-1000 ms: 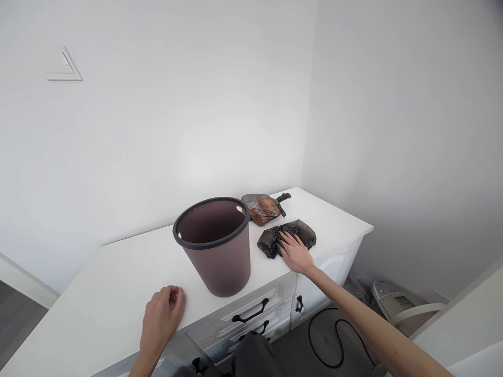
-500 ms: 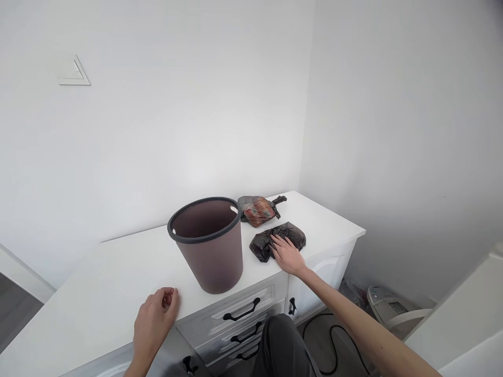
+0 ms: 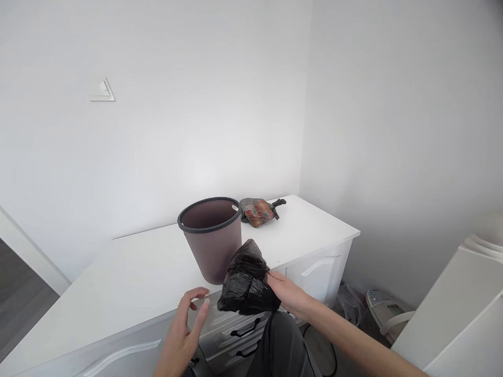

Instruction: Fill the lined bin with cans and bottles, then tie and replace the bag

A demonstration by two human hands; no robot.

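Clasping black bag [image 3: 248,285], right hand [image 3: 287,292] angled inward, left hand [image 3: 179,332] cupped

A white table [image 3: 145,272] with drawers [image 3: 220,325] in its front carries two things. A mauve-brown bin [image 3: 214,251] with a dark rim stands upright near the front edge; behind it, to the right, a knotted, see-through dark bag [image 3: 257,212] lies toward the back.

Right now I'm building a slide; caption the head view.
Right hand holding a black plastic bag near a bin, left hand open.
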